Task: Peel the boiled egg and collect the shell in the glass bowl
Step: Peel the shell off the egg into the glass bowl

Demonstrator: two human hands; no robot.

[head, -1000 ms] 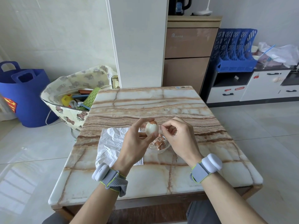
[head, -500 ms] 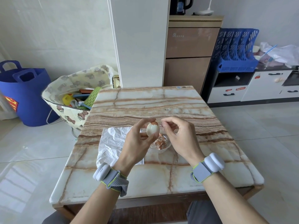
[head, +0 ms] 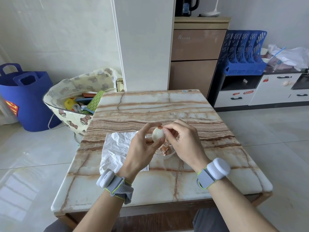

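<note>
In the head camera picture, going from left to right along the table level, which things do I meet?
Blue bag → teddy-bear bag → white sheet → left hand → egg → right hand. The glass bowl lies below the egg and the hands, so I leave it out.

Bright soft daylight, window glare on floor (head: 20, 186) at left, wide-angle bending at edges
</note>
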